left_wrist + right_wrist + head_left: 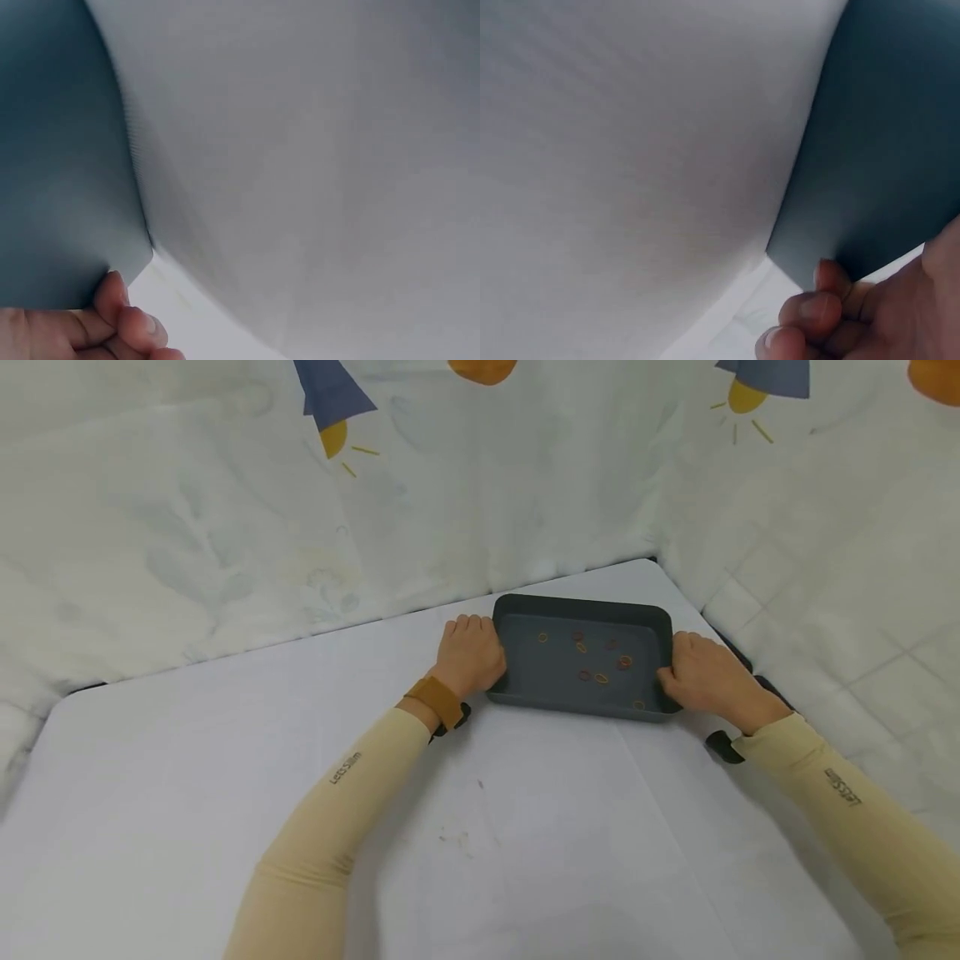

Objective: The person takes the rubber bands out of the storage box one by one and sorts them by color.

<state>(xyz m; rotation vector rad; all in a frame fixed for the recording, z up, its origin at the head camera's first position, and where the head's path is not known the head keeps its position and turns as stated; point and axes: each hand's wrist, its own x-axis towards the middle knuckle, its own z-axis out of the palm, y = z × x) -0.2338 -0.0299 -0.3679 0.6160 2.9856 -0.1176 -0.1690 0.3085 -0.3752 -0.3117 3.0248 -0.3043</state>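
A dark grey rectangular tray (555,700) with raised walls sits near the far right corner of the table, several small yellow and reddish rings lying scattered on its floor. My left hand (471,653) grips its left end wall, and my right hand (708,672) grips the right end, thumb over the rim. In the left wrist view the curled fingers (124,307) of the left hand press against the tray's outer wall (67,187). Likewise, the right wrist view has curled fingers (810,311) against the outer wall (877,150).
A white cloth covers the table (225,777), with a few faint dark marks in front of the tray. Behind it and along the right hang pale patterned curtains (420,510). The tray stands close to the table's back and right edges.
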